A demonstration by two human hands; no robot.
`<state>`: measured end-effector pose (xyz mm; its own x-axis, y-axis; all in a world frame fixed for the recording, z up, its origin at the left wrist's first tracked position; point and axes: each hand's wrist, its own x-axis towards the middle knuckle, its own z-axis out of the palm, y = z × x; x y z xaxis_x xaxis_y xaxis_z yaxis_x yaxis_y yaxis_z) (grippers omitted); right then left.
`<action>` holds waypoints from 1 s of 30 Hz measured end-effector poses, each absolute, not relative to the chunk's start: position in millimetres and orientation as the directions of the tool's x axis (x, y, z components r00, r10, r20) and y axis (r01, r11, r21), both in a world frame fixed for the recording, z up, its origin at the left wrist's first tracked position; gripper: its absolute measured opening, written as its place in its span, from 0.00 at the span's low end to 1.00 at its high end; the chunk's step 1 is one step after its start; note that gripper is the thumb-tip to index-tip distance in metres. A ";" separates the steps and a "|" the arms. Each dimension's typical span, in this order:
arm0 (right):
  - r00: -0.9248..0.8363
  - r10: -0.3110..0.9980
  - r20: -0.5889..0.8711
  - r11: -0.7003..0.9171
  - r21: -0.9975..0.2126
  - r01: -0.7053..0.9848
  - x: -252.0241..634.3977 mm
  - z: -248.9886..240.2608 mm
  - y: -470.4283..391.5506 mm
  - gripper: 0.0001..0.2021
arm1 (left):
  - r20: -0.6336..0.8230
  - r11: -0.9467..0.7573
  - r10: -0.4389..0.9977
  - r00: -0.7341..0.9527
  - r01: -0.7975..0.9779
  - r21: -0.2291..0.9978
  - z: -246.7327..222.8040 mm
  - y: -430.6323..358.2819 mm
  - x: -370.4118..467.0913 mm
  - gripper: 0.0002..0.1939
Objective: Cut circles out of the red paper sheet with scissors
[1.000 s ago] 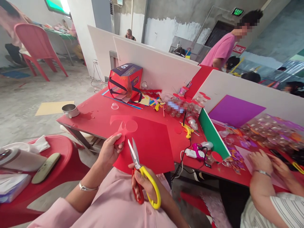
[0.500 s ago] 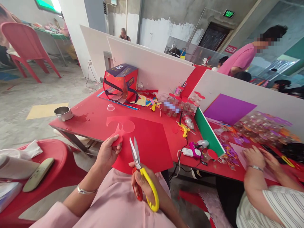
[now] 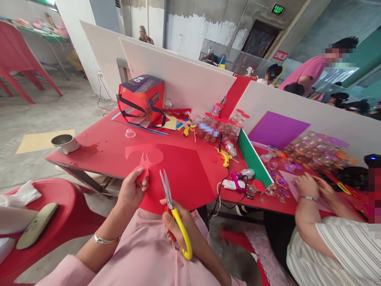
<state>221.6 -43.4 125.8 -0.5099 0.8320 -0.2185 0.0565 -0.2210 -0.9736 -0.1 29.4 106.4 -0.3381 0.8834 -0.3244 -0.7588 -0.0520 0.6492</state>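
Note:
My left hand (image 3: 133,187) pinches a rounded piece of red paper (image 3: 142,175) between thumb and fingers. Whether that piece is still joined to the large red sheet (image 3: 184,172) behind it, I cannot tell. The sheet lies over the table's front edge and reaches toward my lap; its left side has curved cut edges and a round shape (image 3: 155,156). In my right hand (image 3: 180,222) is a pair of scissors (image 3: 167,190) with a yellow and a red handle. Their blades point up and away, slightly apart, with nothing between them, to the right of my left hand.
On the red table (image 3: 98,139) are a metal cup (image 3: 64,143), a red-and-navy bag (image 3: 142,99), a yellow glue gun (image 3: 225,157) and a pink power strip (image 3: 238,180) with cords. A green divider (image 3: 256,161) separates a co-worker's hands (image 3: 309,186). A red stool (image 3: 68,210) stands left.
The view has turned slightly right, so most things appear farther left. Both hands keep their hold on the paper and the scissors, with little movement between them.

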 end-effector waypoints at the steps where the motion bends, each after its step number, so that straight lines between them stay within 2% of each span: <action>1: -0.519 0.826 -0.222 -0.225 -0.973 0.058 222.0 124.1 -43.3 0.35 | -0.327 -0.052 0.881 -0.342 -0.757 0.651 105.8 29.7 0.1 0.11; 11: -0.508 0.829 -0.233 -0.256 -0.966 0.024 217.8 96.7 -44.0 0.36 | -0.274 0.023 0.893 -0.357 -0.571 0.821 90.2 27.8 1.7 0.19; 18: -0.467 0.843 -0.266 -0.254 -0.963 0.091 218.1 95.7 -42.6 0.41 | -0.253 0.032 0.895 -0.366 -0.514 0.857 85.6 22.2 -0.8 0.23; 22: -0.468 0.846 -0.257 -0.241 -0.966 0.095 221.1 95.4 -41.9 0.38 | -0.247 0.037 0.883 -0.400 -0.465 0.884 78.0 18.8 -6.1 0.23; 27: -0.460 0.857 -0.233 -0.217 -0.972 0.088 222.6 103.9 -42.4 0.35 | -0.304 0.074 0.880 -0.366 -0.526 0.848 72.2 17.3 -9.1 0.24; 30: -0.478 0.852 -0.213 -0.192 -0.977 0.093 221.7 104.1 -42.7 0.36 | -0.345 0.079 0.882 -0.322 -0.620 0.781 75.3 19.8 -7.9 0.19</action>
<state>221.7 -42.7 104.1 -0.4782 0.8521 -0.2128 0.0934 -0.1916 -0.9770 -7.9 19.8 75.3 -0.3221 0.8817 -0.3448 -0.6202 0.0786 0.7805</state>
